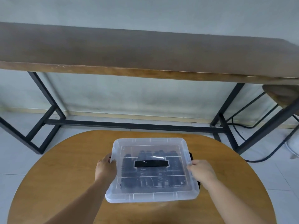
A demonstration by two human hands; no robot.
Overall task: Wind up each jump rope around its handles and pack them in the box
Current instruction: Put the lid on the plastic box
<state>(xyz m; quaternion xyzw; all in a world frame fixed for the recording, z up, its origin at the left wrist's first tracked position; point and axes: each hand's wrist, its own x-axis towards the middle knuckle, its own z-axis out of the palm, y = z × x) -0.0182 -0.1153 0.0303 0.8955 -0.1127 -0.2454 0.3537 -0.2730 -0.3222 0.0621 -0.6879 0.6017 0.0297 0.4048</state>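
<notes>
Clear lidded box [152, 195] rests on round wooden bench [64, 167], centre. Dark wound jump ropes [145, 180] visible inside through lid. Left hand [106, 167] grips left lid edge; right hand [202, 171] grips right edge.

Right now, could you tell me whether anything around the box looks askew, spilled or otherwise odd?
Nothing stands out. The clear box sits on the round wooden table with its lid on; dark jump ropes show inside. The left hand and right hand hold its sides. Nothing is spilled on the table.
</notes>
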